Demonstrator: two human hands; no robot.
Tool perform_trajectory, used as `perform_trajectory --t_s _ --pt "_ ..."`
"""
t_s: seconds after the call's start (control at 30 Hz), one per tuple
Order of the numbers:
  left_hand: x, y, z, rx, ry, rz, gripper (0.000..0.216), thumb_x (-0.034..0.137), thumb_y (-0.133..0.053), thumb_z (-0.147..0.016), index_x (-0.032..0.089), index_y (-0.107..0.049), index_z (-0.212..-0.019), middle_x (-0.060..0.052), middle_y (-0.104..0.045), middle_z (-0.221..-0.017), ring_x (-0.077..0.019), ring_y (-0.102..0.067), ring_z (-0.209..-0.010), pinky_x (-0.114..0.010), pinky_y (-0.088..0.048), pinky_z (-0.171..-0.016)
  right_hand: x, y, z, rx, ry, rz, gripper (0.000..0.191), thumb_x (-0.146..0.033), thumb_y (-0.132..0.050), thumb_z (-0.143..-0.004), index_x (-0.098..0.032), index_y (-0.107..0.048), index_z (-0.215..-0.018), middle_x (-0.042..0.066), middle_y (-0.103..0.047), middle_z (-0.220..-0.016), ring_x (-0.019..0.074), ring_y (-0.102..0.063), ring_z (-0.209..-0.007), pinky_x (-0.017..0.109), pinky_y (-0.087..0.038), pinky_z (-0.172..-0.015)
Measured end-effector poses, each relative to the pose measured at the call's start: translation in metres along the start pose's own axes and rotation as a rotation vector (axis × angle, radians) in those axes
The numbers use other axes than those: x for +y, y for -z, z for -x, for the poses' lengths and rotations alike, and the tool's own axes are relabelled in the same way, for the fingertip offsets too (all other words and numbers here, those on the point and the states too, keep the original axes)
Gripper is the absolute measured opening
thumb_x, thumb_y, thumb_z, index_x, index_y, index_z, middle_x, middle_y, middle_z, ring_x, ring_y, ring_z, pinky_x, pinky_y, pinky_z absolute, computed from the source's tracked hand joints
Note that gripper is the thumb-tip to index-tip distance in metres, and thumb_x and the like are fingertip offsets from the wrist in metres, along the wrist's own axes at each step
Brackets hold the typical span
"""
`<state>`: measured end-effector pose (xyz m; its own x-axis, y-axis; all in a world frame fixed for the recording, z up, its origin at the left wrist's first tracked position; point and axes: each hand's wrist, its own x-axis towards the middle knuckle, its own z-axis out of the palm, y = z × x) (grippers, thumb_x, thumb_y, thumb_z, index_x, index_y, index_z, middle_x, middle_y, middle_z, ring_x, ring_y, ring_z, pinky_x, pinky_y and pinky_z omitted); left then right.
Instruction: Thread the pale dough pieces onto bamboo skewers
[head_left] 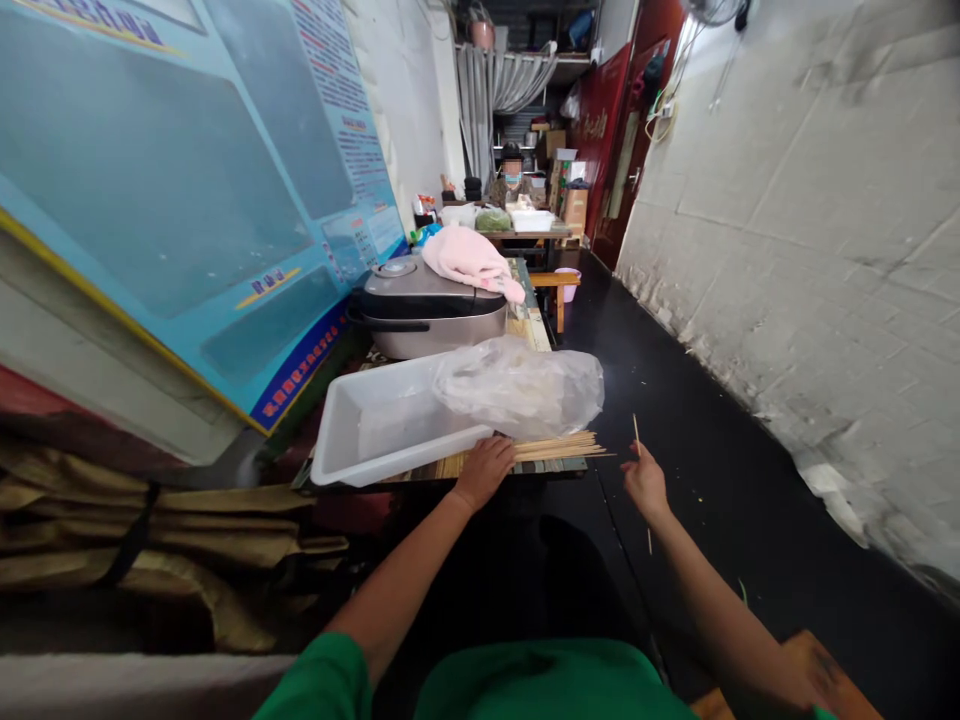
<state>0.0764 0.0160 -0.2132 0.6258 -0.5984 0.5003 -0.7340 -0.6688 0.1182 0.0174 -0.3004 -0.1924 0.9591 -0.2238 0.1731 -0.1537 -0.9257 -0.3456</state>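
At the near edge of the table (pixel 577 466), my left hand (pixel 486 470) lies over a bundle of bamboo skewers (pixel 559 447), its fingers bent onto them. The skewers' ends stick out to the right past the hand. My right hand (pixel 645 484), off the table's right side, is closed around a single bamboo skewer (pixel 637 430), which stands nearly upright and shows above and below the fist. Just beyond my left hand is a white plastic tray (pixel 405 466). A clear plastic bag (pixel 525 385) with pale contents I cannot make out lies over the tray's right end.
Behind the tray sits a large rice cooker (pixel 442 320) with a pink towel (pixel 469 260) on its lid. A blue poster board (pixel 187 180) leans at the left. Further back, a person (pixel 513 180) is behind another table with containers. A rough wall (pixel 810 200) runs along the right.
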Motion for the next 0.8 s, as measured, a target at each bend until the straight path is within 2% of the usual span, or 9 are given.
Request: perform_trajectory --t_s 0.1,0.2,0.3,0.4,0.47,0.57,0.63,0.67,0.8 --pt "0.002 -0.002 -0.001 0.042 -0.063 -0.024 0.022 0.025 -0.048 -0.094 0.015 -0.063 -0.107 -0.008 -0.066 -0.112 -0.0217 -0.054 -0.105 -0.037 -0.043 -0.092 0.004 -0.020 -0.007 -0.044 0.010 -0.126 0.062 0.000 -0.029 -0.075 -0.002 -0.043 -0.135 0.017 -0.066 -0.117 0.0173 -0.067 -0.101 0.024 -0.054 -0.085" --pt "0.001 -0.003 -0.002 0.069 -0.101 -0.049 0.025 0.024 -0.047 -0.095 0.014 -0.063 -0.111 -0.008 -0.066 -0.112 -0.0213 -0.055 -0.106 -0.036 -0.045 -0.092 -0.013 -0.039 -0.011 -0.045 0.054 -0.206 0.062 -0.001 -0.030 -0.075 -0.004 -0.044 -0.135 0.017 -0.062 -0.126 0.0172 -0.061 -0.113 0.026 -0.049 -0.098" --pt "-0.001 -0.004 -0.001 0.064 -0.108 -0.073 0.027 0.025 -0.045 -0.096 0.014 -0.063 -0.112 -0.009 -0.067 -0.112 -0.0213 -0.056 -0.107 -0.037 -0.046 -0.092 -0.029 -0.041 -0.007 -0.023 0.072 -0.240 0.063 -0.001 -0.031 -0.073 -0.004 -0.044 -0.135 0.017 -0.061 -0.127 0.0203 -0.061 -0.115 0.032 -0.048 -0.100" --pt "-0.003 -0.003 0.001 0.047 -0.106 -0.055 0.028 0.026 -0.042 -0.097 0.014 -0.063 -0.112 -0.010 -0.066 -0.113 -0.0211 -0.057 -0.107 -0.038 -0.048 -0.092 -0.039 -0.019 0.004 0.069 0.054 -0.240 0.060 -0.004 -0.028 -0.078 0.003 -0.039 -0.137 0.024 -0.050 -0.136 0.0255 -0.053 -0.124 0.041 -0.043 -0.105" --pt "-0.004 -0.002 0.003 0.030 -0.117 -0.040 0.029 0.024 -0.040 -0.097 0.015 -0.062 -0.115 -0.011 -0.065 -0.116 -0.0208 -0.055 -0.112 -0.039 -0.047 -0.095 -0.052 0.007 0.016 0.182 0.139 -0.235 0.054 -0.009 -0.027 -0.086 -0.002 -0.040 -0.137 0.022 -0.049 -0.137 0.0250 -0.051 -0.124 0.040 -0.044 -0.103" --pt "-0.004 -0.002 0.007 0.021 -0.144 -0.055 0.033 0.020 -0.038 -0.097 0.016 -0.059 -0.122 -0.012 -0.062 -0.122 -0.0216 -0.052 -0.120 -0.042 -0.046 -0.099 -0.090 0.049 0.031 0.366 0.599 -0.135 0.046 -0.013 -0.031 -0.091 -0.013 -0.048 -0.135 0.012 -0.063 -0.113 0.0187 -0.063 -0.096 0.025 -0.052 -0.074" --pt "-0.003 0.000 0.010 0.018 -0.163 -0.075 0.035 0.019 -0.036 -0.097 0.016 -0.057 -0.125 -0.013 -0.060 -0.126 -0.0225 -0.049 -0.124 -0.044 -0.046 -0.101 -0.121 0.071 0.036 0.355 0.887 -0.002 0.045 -0.016 -0.033 -0.095 -0.015 -0.043 -0.139 0.005 -0.066 -0.086 0.0140 -0.061 -0.066 0.023 -0.045 -0.055" --pt "-0.003 0.002 0.010 0.021 -0.173 -0.084 0.035 0.019 -0.037 -0.097 0.016 -0.056 -0.126 -0.013 -0.060 -0.127 -0.0230 -0.048 -0.126 -0.044 -0.045 -0.102 -0.136 0.080 0.035 0.360 0.942 0.067 0.044 -0.018 -0.034 -0.097 -0.016 -0.040 -0.141 0.002 -0.064 -0.078 0.0134 -0.058 -0.058 0.024 -0.041 -0.051" --pt "-0.001 0.012 0.013 0.020 -0.198 -0.086 0.035 0.019 -0.039 -0.096 0.015 -0.054 -0.128 -0.011 -0.060 -0.126 -0.0222 -0.049 -0.124 -0.041 -0.044 -0.104 -0.169 0.101 0.025 0.553 0.865 0.175 0.049 -0.033 -0.043 -0.099 -0.010 -0.035 -0.142 -0.001 -0.061 -0.065 0.0130 -0.054 -0.046 0.026 -0.031 -0.044"
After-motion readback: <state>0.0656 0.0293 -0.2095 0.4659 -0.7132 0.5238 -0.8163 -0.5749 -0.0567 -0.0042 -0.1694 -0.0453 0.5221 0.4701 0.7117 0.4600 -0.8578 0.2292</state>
